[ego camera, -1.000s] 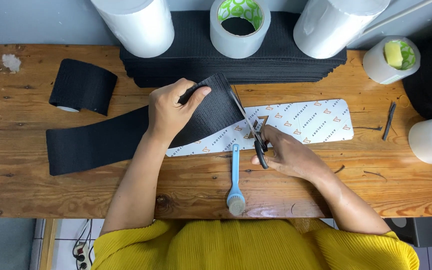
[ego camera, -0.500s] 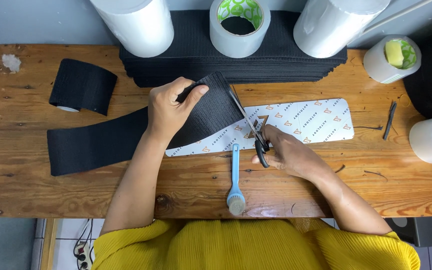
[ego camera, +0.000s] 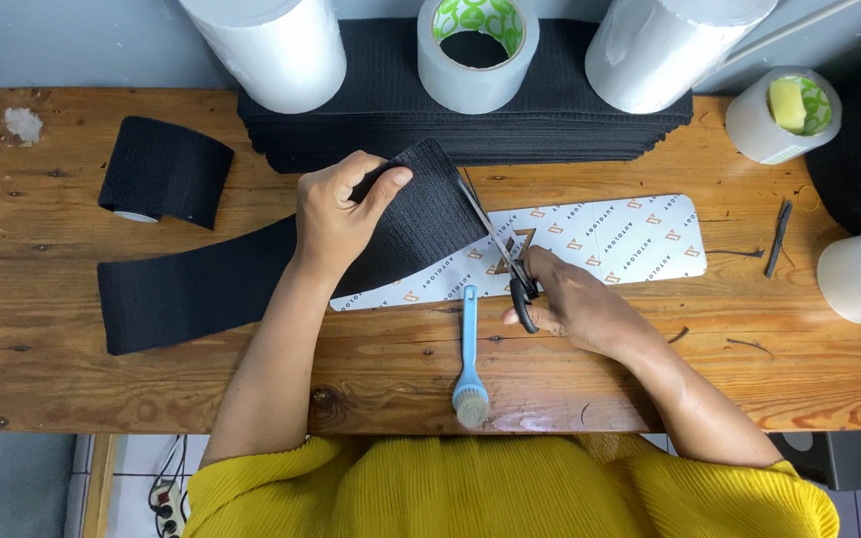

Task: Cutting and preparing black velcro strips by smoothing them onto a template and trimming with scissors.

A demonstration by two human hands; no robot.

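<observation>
A matt, ribbed black elastic band lies across a knotty, varnished wooden worktop that shines near its front edge. The scissors have bright metal blades and black plastic handles; beneath them, a smooth printed white card. A pale blue plastic brush.

Black ribbed elastic band, white card with orange marks, light-blue brush, black-handled scissors

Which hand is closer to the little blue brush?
Right. The right hand, holding scissors, is just beside the blue brush; the left hand is farther up, gripping black fabric.
</observation>
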